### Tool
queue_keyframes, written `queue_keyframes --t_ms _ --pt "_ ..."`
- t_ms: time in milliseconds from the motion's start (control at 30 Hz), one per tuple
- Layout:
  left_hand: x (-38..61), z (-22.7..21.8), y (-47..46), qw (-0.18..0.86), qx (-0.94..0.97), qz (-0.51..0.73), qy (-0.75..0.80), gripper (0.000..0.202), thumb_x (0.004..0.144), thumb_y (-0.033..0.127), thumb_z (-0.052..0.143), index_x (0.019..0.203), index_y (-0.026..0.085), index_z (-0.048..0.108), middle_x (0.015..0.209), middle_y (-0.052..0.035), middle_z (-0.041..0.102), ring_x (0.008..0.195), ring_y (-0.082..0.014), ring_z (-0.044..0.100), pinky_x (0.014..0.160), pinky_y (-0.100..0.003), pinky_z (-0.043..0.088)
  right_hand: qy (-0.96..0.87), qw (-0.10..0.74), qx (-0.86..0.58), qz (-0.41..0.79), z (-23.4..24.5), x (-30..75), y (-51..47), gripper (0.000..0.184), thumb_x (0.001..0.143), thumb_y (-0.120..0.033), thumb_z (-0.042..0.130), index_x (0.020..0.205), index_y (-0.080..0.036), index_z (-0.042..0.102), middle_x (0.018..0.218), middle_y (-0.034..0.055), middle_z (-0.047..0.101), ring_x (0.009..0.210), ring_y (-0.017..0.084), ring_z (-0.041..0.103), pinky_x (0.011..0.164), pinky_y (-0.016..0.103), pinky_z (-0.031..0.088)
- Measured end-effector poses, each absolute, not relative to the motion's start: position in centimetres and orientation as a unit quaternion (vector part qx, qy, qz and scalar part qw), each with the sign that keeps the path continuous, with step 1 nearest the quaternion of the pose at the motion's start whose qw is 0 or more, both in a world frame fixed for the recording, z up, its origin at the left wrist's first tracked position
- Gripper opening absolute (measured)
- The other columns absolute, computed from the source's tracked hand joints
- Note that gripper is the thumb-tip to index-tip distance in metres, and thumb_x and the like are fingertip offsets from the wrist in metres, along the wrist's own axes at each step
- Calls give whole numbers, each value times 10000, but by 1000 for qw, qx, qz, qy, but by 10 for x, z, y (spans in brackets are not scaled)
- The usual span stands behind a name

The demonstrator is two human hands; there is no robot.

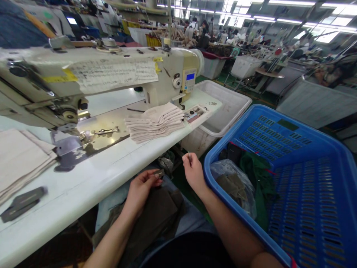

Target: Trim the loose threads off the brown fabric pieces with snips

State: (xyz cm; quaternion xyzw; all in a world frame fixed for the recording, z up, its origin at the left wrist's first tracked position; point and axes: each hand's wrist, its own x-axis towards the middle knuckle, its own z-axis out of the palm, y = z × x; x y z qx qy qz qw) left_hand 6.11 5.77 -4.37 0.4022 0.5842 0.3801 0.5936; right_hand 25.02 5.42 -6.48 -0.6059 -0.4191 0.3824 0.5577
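Note:
My left hand is closed in a pinch on a small dark piece, apparently a bit of folded fabric, above my lap. Across my lap lies dark olive cloth, just below that hand. To the right, my right hand is raised beside the blue basket, thumb and fingers pressed together. A thin greyish tip shows at its fingers, too small to name. In front of me stands a sewing machine on a white table. Stacked beige fabric pieces lie right of its needle area.
More beige panels and a dark fabric piece lie at the table's left. The blue basket on my right holds green cloth and a clear plastic bag. Behind it stands a white bin.

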Motion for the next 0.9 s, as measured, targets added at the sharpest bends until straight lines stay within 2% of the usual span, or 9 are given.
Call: queue_keyframes --t_ms 67,133,267,367,533,667,767,833,900 --pt "61 -40 55 593 404 380 584 482 604 457 804 955 134 737 854 -76 781 693 -185 685 712 -320 534 -460 507 -632 363 -70 251 50 146 806 -200 691 734 -222 566 701 8 590 704 189 610 678 290 475" --pt "62 -36 53 587 410 380 586 484 611 455 805 974 141 746 845 -63 778 688 -179 672 711 -313 525 -493 467 -645 351 -72 247 43 135 760 -123 702 725 -217 612 784 49 663 799 224 657 768 324 498" --pt "66 -30 51 569 427 377 593 437 572 420 816 921 161 767 721 -15 738 639 -160 614 658 -282 475 -565 458 -609 315 -63 237 31 58 889 -205 647 865 -218 698 997 73 705 978 216 674 895 313 511" --pt "71 -26 49 571 436 373 588 405 570 422 805 887 173 768 735 -20 745 681 -175 629 679 -286 474 -649 466 -546 252 -53 231 25 92 945 -273 641 947 -208 706 1007 69 696 960 195 679 853 275 528" --pt "74 -23 43 581 467 353 565 374 611 432 766 880 172 757 796 -37 756 725 -182 640 687 -281 470 -719 389 -545 188 -50 228 24 128 981 -177 534 936 -199 652 989 63 677 883 185 679 727 257 516" --pt "72 -21 39 560 463 363 583 406 609 421 761 929 172 729 658 16 673 619 -155 584 616 -264 442 -658 353 -645 164 -56 233 32 138 997 -185 494 947 -180 622 983 90 665 837 203 675 676 270 488" --pt "69 -20 37 564 450 372 585 383 601 425 775 881 173 709 624 28 644 588 -144 566 597 -257 444 -606 325 -704 175 -55 238 35 274 1030 -310 516 804 -191 614 832 75 661 733 204 657 652 280 469" --pt "69 -18 37 565 451 370 583 354 591 434 786 816 173 706 610 20 645 580 -144 562 586 -254 441 -617 365 -668 199 -51 239 33 304 1008 -350 577 743 -204 604 786 44 653 724 186 651 670 266 476" --pt "68 -16 37 565 454 368 582 336 576 439 798 766 177 706 585 17 639 567 -144 555 569 -251 428 -637 433 -596 227 -44 237 28 216 984 -316 619 800 -205 640 855 34 675 812 172 670 742 247 499"
